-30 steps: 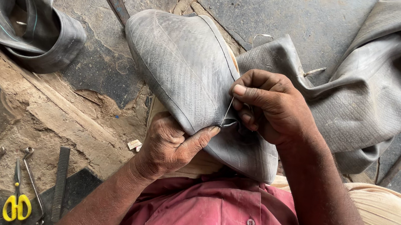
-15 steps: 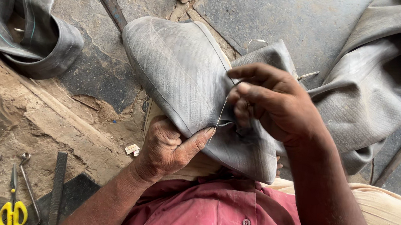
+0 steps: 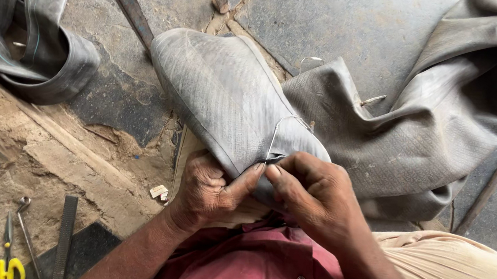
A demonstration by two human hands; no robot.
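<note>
Pinching grips of left hand (image 3: 209,188) and right hand (image 3: 310,192) clamp grey rubber tube (image 3: 228,100), thumbs meeting

We see soft, even daylight with no glare and only faint shadows under the rubber tube (image 3: 228,100), everything sharp at centre, with slight wide-angle bending and softness toward the edges.

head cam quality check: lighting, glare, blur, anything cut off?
Head view: soft even daylight, no glare, only faint shadows under the grey rubber tube. Sharp at centre: ribbing on the tube, left hand and right hand are crisp, and no motion blur shows. The yellow-handled scissors are cropped by the bottom edge. Slight wide-angle stretch towards the corners.
</note>
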